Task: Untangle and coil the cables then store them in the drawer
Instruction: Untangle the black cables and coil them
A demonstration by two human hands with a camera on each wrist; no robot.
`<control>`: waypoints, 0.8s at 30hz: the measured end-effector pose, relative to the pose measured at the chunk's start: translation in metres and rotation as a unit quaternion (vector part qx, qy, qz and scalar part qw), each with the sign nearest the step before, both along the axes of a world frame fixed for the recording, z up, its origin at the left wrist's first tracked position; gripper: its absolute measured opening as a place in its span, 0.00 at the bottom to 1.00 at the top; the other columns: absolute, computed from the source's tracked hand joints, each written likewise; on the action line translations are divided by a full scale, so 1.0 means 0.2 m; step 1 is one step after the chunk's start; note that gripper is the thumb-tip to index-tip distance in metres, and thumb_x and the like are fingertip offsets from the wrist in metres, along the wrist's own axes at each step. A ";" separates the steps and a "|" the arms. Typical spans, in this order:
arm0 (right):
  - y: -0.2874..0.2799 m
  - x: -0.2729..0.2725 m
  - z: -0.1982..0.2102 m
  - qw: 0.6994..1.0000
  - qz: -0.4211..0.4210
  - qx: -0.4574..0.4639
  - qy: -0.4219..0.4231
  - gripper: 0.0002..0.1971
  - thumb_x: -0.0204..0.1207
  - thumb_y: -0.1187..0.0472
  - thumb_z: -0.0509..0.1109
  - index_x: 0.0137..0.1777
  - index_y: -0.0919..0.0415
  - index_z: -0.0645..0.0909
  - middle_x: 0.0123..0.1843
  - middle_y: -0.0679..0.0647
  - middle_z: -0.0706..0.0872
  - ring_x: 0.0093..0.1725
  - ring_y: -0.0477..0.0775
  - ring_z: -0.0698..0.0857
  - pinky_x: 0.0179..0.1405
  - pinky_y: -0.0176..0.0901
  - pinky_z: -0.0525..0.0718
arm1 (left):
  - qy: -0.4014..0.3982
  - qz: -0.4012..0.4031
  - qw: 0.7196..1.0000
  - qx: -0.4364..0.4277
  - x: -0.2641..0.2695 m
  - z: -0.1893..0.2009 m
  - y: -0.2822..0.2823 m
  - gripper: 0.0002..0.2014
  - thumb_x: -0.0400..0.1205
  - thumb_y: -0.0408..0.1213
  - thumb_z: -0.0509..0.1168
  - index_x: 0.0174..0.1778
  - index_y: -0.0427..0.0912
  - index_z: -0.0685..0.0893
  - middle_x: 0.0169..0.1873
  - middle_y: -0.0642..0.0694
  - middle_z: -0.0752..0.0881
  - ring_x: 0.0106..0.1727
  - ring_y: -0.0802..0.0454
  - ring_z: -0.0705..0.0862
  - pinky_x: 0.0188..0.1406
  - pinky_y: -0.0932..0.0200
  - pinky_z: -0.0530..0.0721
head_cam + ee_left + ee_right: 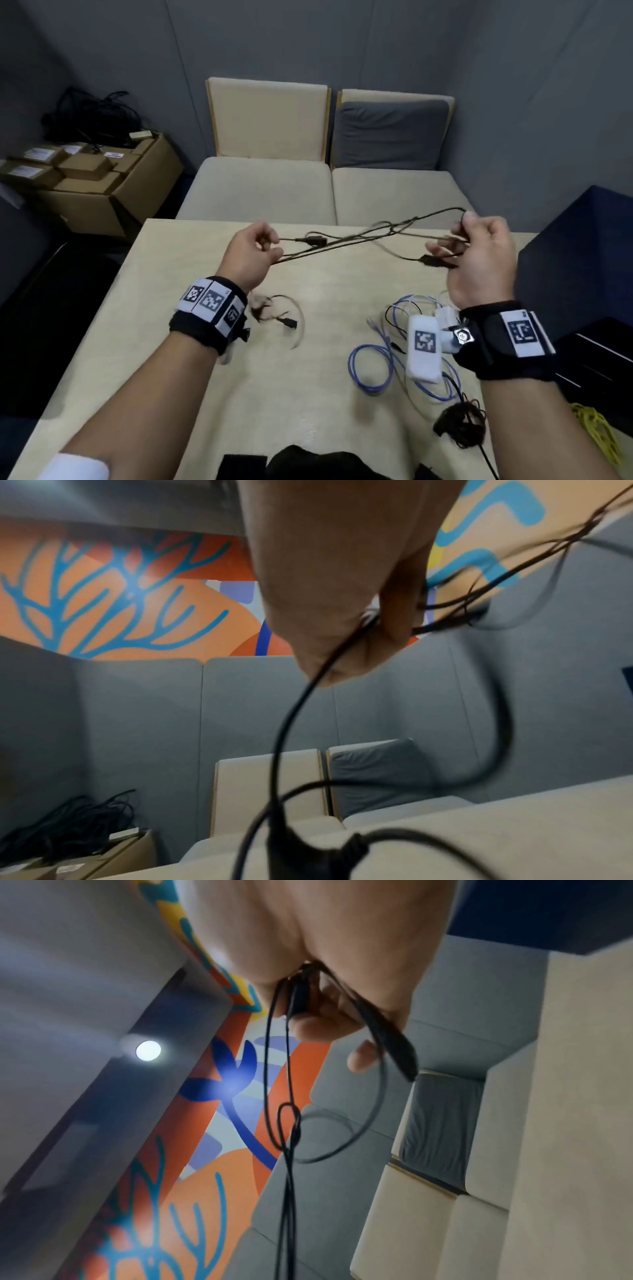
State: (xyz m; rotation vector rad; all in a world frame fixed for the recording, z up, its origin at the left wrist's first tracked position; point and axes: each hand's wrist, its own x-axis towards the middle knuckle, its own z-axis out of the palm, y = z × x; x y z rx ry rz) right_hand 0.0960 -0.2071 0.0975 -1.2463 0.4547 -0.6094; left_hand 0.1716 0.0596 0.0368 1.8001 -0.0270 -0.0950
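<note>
Head view: left hand (251,251) and right hand (481,253), each grip pinching thin black cable (346,240), strands looped.

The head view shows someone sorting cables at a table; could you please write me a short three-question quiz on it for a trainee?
1. True or false: both hands, the left hand and the right hand, hold the thin black cable stretched between them above the pale wooden table.
2. Which cable lies on the table just below the right wrist? A) the blue looped cable B) a red cable C) a green cable
3. Fill in: beyond the table's far edge stands a beige sofa with a ____ cushion.

Key: 1 true; 2 A; 3 grey.
</note>
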 end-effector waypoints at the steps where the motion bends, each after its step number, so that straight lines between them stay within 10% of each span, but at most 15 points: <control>1: -0.02 0.00 0.01 1.000 -0.012 -0.019 -0.007 0.12 0.86 0.62 0.60 0.38 0.56 0.68 0.34 0.49 0.78 0.23 0.51 0.80 0.26 0.45 0.79 | 0.005 0.013 0.999 0.029 0.01 -0.04 0.02 0.14 0.76 0.22 0.68 0.35 0.45 0.74 0.28 0.49 0.70 0.26 0.53 0.67 0.21 0.66 0.71; 7: -0.08 0.00 0.00 0.993 -0.080 -0.048 -0.071 0.10 0.85 0.59 0.60 0.40 0.55 0.70 0.33 0.49 0.79 0.25 0.46 0.78 0.30 0.46 0.79 | 0.065 0.237 0.966 0.084 0.10 -0.16 0.19 0.12 0.79 0.27 0.57 0.33 0.47 0.74 0.34 0.47 0.77 0.39 0.37 0.83 0.49 0.39 0.87; 10: -0.07 0.00 -0.02 0.996 -0.003 -0.082 -0.041 0.11 0.87 0.59 0.59 0.41 0.53 0.72 0.29 0.43 0.79 0.27 0.42 0.77 0.31 0.43 0.77 | 0.114 0.214 0.966 0.094 0.07 -0.14 0.22 0.03 0.80 0.41 0.60 0.47 0.47 0.76 0.46 0.42 0.79 0.41 0.39 0.84 0.55 0.39 0.85; 13: 0.02 0.00 -0.03 0.988 0.126 -0.094 -0.003 0.11 0.86 0.61 0.59 0.41 0.53 0.74 0.28 0.46 0.75 0.27 0.44 0.73 0.29 0.42 0.74 | 0.143 0.129 0.959 0.206 0.02 -0.09 0.19 0.26 0.81 0.53 0.64 0.74 0.53 0.67 0.80 0.40 0.50 0.74 0.32 0.69 0.74 0.40 0.70; 15: 0.10 0.02 -0.04 0.973 0.217 -0.076 0.000 0.07 0.84 0.63 0.62 0.43 0.54 0.76 0.31 0.48 0.74 0.28 0.45 0.73 0.33 0.43 0.74 | 0.043 0.098 0.975 0.196 -0.04 0.05 0.09 0.32 0.81 0.51 0.65 0.80 0.56 0.59 0.83 0.45 0.41 0.83 0.40 0.52 0.79 0.45 0.59; 19: 0.22 0.05 -0.01 0.925 0.367 -0.097 0.006 0.11 0.71 0.65 0.68 0.51 0.53 0.85 0.37 0.52 0.78 0.32 0.46 0.75 0.35 0.39 0.75 | -0.051 -0.184 0.982 0.002 -0.14 0.31 -0.16 0.19 0.81 0.43 0.68 0.68 0.49 0.76 0.58 0.48 0.82 0.61 0.55 0.82 0.63 0.60 0.78; 22: 0.20 0.07 0.02 0.912 0.320 -0.254 0.049 0.09 0.69 0.66 0.75 0.44 0.50 0.86 0.36 0.53 0.83 0.35 0.51 0.79 0.36 0.46 0.78 | -0.010 -0.202 0.979 -0.034 -0.13 0.33 -0.19 0.04 0.81 0.29 0.67 0.47 0.42 0.82 0.27 0.45 0.77 0.25 0.51 0.82 0.33 0.56 0.79; 24: 0.14 0.08 0.02 0.893 0.239 -0.374 0.073 0.10 0.71 0.67 0.77 0.40 0.49 0.84 0.34 0.51 0.84 0.35 0.53 0.81 0.38 0.55 0.83 | -0.040 -0.114 0.991 0.049 -0.08 0.27 -0.13 0.08 0.79 0.31 0.69 0.36 0.45 0.81 0.21 0.51 0.73 0.20 0.53 0.73 0.27 0.59 0.72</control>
